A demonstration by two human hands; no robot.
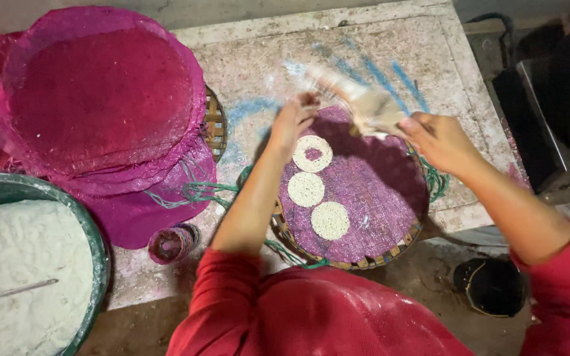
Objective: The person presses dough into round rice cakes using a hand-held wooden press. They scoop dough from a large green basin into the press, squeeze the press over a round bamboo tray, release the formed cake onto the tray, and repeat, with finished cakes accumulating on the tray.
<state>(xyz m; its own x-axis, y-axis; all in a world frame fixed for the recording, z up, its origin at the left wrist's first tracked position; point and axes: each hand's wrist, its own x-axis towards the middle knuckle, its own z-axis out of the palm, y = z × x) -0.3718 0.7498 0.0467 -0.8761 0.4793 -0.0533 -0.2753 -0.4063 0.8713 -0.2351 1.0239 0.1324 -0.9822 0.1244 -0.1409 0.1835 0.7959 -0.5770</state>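
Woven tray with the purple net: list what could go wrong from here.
1. The tray juts past the table edge; a push could tip it off.
2. The right hand swings a blurred tool just above the three pale discs; it could smear or shift them.
3. The left hand sits by the top disc and might dent it.

Worn pale table (430,59), streaked with blue and pink powder stains. Dark earthen floor (133,329) near and right. Dark metal furniture (549,118) at far right. Dim, uneven light.
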